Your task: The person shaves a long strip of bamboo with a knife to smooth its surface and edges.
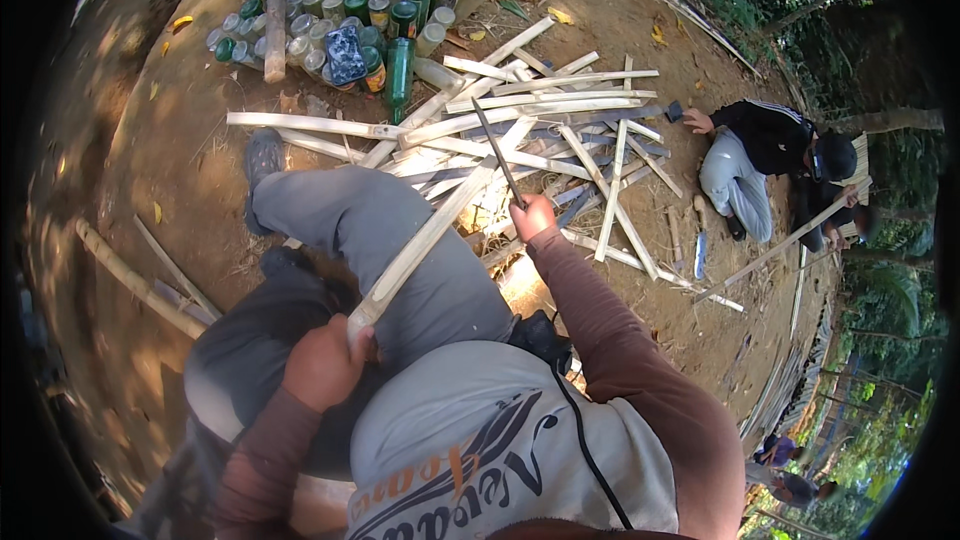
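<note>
A long, pale split bamboo strip [425, 237] slants across my thigh, its near end gripped in my left hand [325, 362]. Closed around a handle, my right hand [535, 217] holds a knife [498, 155] with a long, narrow dark blade. That blade points away from me and crosses over the far part of the strip; whether the two touch I cannot tell. Just beyond, a loose heap of split bamboo strips [560, 97] lies crisscrossed on the dirt, some pale inside, others darker.
Many glass jars [330, 8] and a green bottle [399, 80] stand beyond the heap, with a wooden pole [276, 25] across them. A bamboo pole [140, 280] lies at left. At right, a co-worker [745, 165] crouches near a blue-and-white blade [700, 252].
</note>
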`<state>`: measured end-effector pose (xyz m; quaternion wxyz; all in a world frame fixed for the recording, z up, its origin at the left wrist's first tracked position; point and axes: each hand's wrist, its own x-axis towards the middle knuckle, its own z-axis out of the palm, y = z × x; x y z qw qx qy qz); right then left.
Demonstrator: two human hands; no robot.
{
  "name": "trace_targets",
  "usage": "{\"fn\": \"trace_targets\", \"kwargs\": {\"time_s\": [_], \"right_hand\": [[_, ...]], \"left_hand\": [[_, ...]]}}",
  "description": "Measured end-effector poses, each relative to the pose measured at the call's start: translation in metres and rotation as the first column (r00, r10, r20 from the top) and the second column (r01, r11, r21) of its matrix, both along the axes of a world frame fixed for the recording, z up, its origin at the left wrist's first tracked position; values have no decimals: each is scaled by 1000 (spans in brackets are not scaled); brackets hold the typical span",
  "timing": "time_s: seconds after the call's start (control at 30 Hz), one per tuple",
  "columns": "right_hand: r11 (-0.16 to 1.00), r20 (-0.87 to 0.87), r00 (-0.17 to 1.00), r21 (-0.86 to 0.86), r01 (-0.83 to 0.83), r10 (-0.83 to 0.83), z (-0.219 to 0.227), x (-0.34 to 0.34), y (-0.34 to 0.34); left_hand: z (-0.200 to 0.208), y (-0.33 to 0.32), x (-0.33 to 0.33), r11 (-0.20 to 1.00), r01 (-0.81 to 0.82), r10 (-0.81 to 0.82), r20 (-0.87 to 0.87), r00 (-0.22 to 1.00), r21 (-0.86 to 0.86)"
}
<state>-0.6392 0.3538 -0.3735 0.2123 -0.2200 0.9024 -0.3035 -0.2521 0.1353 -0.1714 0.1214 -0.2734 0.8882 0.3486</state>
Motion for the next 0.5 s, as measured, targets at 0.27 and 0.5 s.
{"fn": "trace_targets", "kwargs": {"time_s": [0.27,0.5], "right_hand": [[692,572,602,-82,717,-557,-64,-95,0],[777,584,794,-419,470,-165,0,-41,18]], "left_hand": [[-1,-15,-2,940,-64,52,45,998,335],[17,-22,-14,963,-23,-18,147,989,268]]}}
